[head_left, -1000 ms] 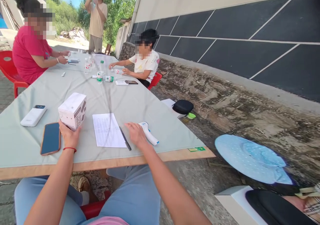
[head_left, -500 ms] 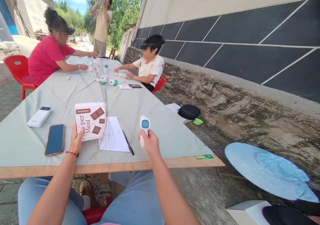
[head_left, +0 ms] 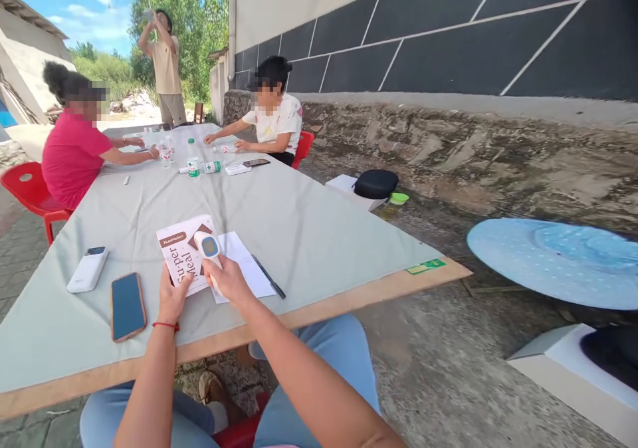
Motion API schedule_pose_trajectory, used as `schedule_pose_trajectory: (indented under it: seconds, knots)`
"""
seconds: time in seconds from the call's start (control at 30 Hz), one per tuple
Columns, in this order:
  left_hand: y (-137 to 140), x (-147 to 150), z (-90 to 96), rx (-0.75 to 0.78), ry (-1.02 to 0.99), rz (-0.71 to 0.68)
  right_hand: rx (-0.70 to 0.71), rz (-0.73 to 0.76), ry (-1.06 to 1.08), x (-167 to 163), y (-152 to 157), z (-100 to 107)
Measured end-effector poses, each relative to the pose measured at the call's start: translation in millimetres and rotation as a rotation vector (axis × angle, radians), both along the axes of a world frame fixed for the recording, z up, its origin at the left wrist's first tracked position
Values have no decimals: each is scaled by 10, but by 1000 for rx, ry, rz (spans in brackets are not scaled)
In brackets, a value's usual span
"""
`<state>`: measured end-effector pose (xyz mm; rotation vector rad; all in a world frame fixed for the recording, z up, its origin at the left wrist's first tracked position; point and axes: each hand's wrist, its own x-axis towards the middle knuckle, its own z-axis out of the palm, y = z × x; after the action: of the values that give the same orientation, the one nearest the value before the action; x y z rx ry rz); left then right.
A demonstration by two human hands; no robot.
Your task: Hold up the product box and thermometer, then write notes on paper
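My left hand (head_left: 174, 293) grips the lower left edge of a white meal box (head_left: 180, 262) printed with brown squares, tilted up over the table. Closed around the handle of a white infrared thermometer (head_left: 207, 245), my right hand (head_left: 226, 278) is at the box's right side. The thermometer's head with its small screen covers part of the box front; whether they touch I cannot tell. Beneath and right of the box lies a printed sheet of paper (head_left: 252, 274), with a black pen (head_left: 269, 277) along its right edge.
On the cloth-covered table (head_left: 319, 235) at left lie a phone (head_left: 128, 306) and a white power bank (head_left: 88, 270). Farther back stand water bottles (head_left: 193, 159). Two people sit at the far sides; another stands drinking. A blue hat (head_left: 553, 262) is at right.
My right hand has brought the thermometer leftward from beside the paper to in front of the box. My left hand still holds the box. The view has turned a little right.
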<state>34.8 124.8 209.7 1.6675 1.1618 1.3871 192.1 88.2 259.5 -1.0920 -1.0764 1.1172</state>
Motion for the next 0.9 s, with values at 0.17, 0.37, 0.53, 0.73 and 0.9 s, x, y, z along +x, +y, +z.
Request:
schedule_pose_trajectory:
  seconds: [0.17, 0.37, 0.53, 0.73, 0.9]
  knots:
    - [-24, 25, -8, -53, -71, -64, 1, -28, 27, -30, -31, -7]
    - [-75, 34, -7, -40, -90, -74, -16, -17, -61, 1, -83, -45]
    - [-115, 36, -9, -57, -84, -73, -28, -27, 21, -17, -52, -149]
    - [-116, 37, 6, -39, -73, -67, -23, -9, 21, -12, -68, -141]
    - [-118, 47, 22, -60, -115, -78, 2, -28, -67, 1, -74, -137]
